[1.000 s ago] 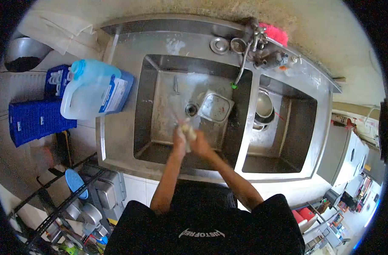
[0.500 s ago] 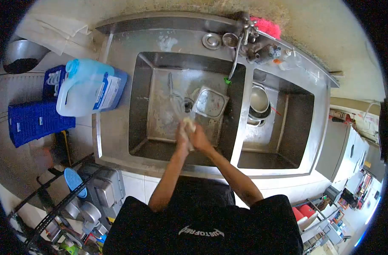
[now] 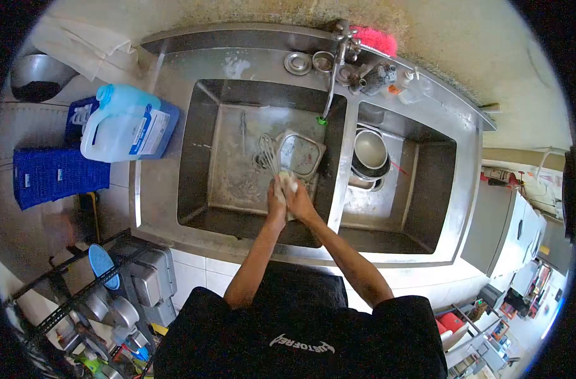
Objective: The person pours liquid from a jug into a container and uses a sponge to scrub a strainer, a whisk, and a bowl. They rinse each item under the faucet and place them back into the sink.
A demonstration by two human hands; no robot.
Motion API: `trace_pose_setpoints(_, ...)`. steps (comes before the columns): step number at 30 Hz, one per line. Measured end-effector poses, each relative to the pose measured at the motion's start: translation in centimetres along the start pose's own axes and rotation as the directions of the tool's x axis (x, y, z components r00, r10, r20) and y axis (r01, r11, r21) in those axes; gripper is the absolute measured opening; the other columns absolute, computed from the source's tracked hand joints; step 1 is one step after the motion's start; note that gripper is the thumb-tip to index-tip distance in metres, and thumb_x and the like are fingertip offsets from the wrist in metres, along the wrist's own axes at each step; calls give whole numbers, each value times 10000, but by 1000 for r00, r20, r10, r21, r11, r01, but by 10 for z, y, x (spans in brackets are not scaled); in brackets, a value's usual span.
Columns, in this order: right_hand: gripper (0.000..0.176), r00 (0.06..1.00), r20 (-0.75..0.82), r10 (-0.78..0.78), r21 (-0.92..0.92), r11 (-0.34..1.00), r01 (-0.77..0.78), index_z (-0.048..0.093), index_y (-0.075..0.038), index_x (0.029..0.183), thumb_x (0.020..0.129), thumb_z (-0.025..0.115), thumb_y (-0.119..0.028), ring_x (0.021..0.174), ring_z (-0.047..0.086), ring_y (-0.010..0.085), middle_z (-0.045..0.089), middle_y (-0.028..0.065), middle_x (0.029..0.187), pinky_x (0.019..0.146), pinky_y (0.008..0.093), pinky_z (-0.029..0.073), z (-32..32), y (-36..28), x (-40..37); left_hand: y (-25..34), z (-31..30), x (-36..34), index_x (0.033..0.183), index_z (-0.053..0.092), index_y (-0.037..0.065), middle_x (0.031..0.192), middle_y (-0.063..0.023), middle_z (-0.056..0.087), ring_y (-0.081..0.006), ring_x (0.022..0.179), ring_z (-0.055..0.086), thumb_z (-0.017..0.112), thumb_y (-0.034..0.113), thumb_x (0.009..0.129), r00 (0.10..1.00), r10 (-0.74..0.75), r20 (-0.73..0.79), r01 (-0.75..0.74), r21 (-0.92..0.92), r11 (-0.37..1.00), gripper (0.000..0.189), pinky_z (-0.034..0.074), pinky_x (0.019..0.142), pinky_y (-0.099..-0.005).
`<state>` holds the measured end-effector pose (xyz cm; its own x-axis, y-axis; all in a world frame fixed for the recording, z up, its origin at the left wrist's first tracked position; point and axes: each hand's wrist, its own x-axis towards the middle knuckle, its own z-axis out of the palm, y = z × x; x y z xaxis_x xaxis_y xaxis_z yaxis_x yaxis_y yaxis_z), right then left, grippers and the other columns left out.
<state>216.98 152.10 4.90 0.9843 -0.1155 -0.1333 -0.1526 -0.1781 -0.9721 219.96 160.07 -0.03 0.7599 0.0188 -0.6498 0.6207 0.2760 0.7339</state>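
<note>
A wire whisk (image 3: 270, 153) points up and away over the left sink basin (image 3: 237, 183), its handle mostly hidden in my hands. My left hand (image 3: 276, 201) is wrapped round the handle. Against it, my right hand (image 3: 298, 201) is closed on a pale, sponge-like item (image 3: 288, 182), pressed to the whisk. A rectangular metal pan (image 3: 301, 155) lies on the basin floor just beyond my hands. Beside the pan, the drain is partly hidden behind the whisk wires.
A faucet (image 3: 331, 95) with a green tip hangs over the basin. Stacked bowls (image 3: 370, 150) sit in the right basin. On the left stand a large blue jug (image 3: 127, 124) and blue baskets (image 3: 60, 177). Bottles (image 3: 379, 79) line the back ledge.
The view has shifted slightly, so the sink appears further left. The whisk wires, blurred before, now show clearly. Both hands remain together round the whisk.
</note>
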Motion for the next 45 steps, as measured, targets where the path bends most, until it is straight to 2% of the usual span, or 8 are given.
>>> trace_pose_setpoints(3,341,893,204,402,-92,915,-392,435,34,1145,867,477,-161,1053,490,290,502,228,1117,901,376,359,-11,-34,-15,24,-6,13,997,564,30,884,-62,571,-173,799,539,388,519,863,980,-188,-69,184,-62,981,536,436,705,-303)
trace_pose_setpoints(11,184,999,37,-13,-30,999,14,551,26,920,793,461,-73,810,564,368,583,232,902,718,411,440,-8,-5,-39,39,2,0,1020,555,45,1021,-70,554,-174,943,520,339,415,912,959,-277,59,281,-80,956,442,450,802,-280)
trace_pose_setpoints(19,280,972,-116,-206,-269,948,168,528,16,1032,786,585,-106,888,543,289,561,186,992,798,377,419,-33,-46,-2,54,24,-42,1109,399,72,1018,-82,536,-191,886,574,504,276,874,949,306,75,-296,-124,947,328,502,694,-301)
trace_pose_setpoints(25,445,924,106,-368,-275,882,382,449,-21,1188,787,588,-153,1065,471,375,504,249,1087,922,429,353,-21,-36,-6,74,11,-27,1143,504,58,1091,-88,524,-160,828,572,356,572,850,903,-32,429,183,-315,931,610,496,696,-281)
trace_pose_setpoints(27,427,995,-63,-83,-38,996,81,444,11,1175,806,567,-164,1054,473,386,498,256,1105,932,415,342,-19,-49,14,60,22,-48,1141,512,65,1096,-89,521,-188,820,575,341,568,856,980,189,56,-190,23,981,603,504,680,-307)
trace_pose_setpoints(31,340,992,19,-124,-17,992,124,485,42,1118,849,502,-166,1028,500,333,533,231,1083,929,385,348,-9,-75,-23,120,17,-46,1147,513,71,1068,-85,513,-184,991,488,304,512,895,973,-224,-52,197,-315,928,549,409,851,-306)
trace_pose_setpoints(37,340,962,35,270,369,891,-263,539,9,1065,789,619,-173,919,542,182,587,165,981,845,276,399,-11,-61,-7,84,13,-23,1124,480,-5,1168,-116,501,-211,1040,473,283,472,909,921,380,84,-366,-145,919,559,364,911,-314)
trace_pose_setpoints(45,397,900,164,-404,-380,816,435,550,-29,930,583,734,-85,728,575,257,590,134,848,648,328,466,-22,-61,-11,147,16,-29,1104,477,5,959,-116,572,-177,754,579,457,453,847,825,500,262,-367,-425,827,516,482,663,-311)
